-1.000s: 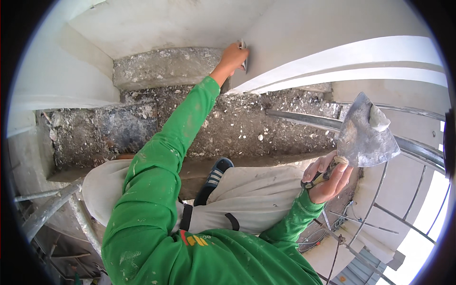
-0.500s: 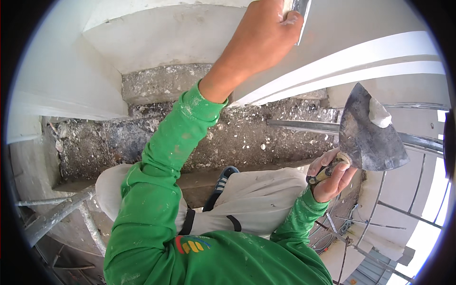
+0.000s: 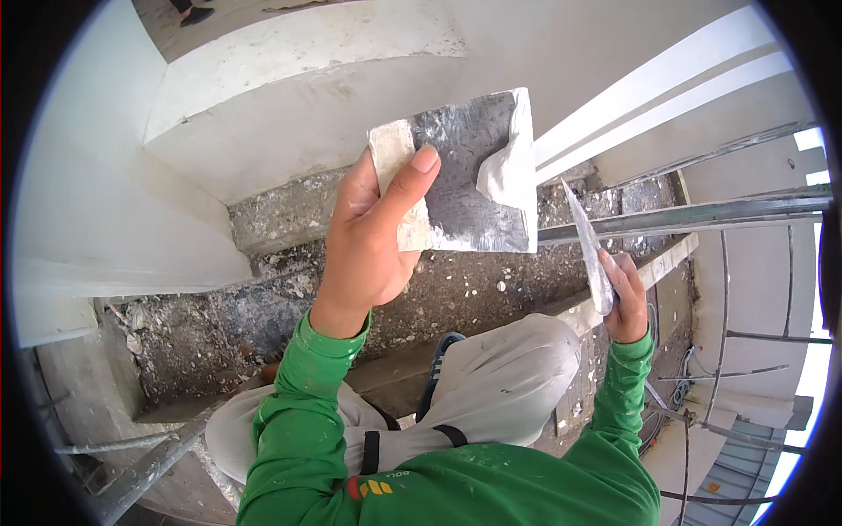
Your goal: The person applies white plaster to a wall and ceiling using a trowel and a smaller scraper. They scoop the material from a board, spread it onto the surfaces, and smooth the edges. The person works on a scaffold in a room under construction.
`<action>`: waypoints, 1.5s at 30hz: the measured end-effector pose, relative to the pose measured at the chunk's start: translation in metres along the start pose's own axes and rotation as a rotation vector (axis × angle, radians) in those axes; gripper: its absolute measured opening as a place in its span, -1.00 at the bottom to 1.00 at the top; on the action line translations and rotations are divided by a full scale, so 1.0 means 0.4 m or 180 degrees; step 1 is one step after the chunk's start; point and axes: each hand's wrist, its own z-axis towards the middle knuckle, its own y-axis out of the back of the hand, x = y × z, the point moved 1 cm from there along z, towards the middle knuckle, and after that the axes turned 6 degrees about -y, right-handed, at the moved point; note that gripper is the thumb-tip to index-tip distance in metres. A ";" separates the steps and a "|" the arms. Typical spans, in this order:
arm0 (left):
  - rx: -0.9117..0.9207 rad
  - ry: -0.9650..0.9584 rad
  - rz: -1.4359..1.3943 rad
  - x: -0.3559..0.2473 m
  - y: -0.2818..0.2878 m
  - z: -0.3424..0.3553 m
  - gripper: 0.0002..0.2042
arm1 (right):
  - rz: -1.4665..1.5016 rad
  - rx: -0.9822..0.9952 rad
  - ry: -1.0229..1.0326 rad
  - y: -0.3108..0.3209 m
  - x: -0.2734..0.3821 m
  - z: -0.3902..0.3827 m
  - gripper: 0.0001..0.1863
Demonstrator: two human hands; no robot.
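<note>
My left hand (image 3: 368,237) grips a broad rectangular putty blade (image 3: 456,167) by its pale edge strip, thumb flat on its face. A lump of white putty (image 3: 507,175) clings along the blade's far-right edge. Lower and to the right, my right hand (image 3: 624,294) is closed around a putty knife (image 3: 586,245). That knife is turned nearly edge-on, with whitish smears along it, and its handle is mostly hidden by my fingers. The two tools are apart.
White walls and a curved ledge (image 3: 307,96) rise ahead. A metal bar (image 3: 702,215) crosses at the right, with thin rods below it. Dirty, putty-spotted ground (image 3: 474,280) lies beneath my hands. Scaffold pipes (image 3: 140,473) stand at lower left. Another person's foot (image 3: 195,16) shows far off.
My left hand has come down from the wall at the top, bringing its blade into full view with putty on it. My right hand has turned its knife from face-on to edge-on.
</note>
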 end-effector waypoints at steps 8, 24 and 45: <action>-0.0445 -0.2286 0.1564 0.024 -0.039 -0.011 -0.73 | 0.5008 0.0849 -0.2106 -0.080 0.291 0.012 -0.52; 0.0222 0.0637 0.1327 0.047 0.053 -0.012 -0.65 | -0.0311 -0.0288 0.0562 -0.091 0.125 0.058 -0.39; -0.1116 0.1103 0.1344 0.354 0.701 0.082 -0.73 | 0.3285 -0.2578 -0.0625 -0.084 0.140 0.066 -0.75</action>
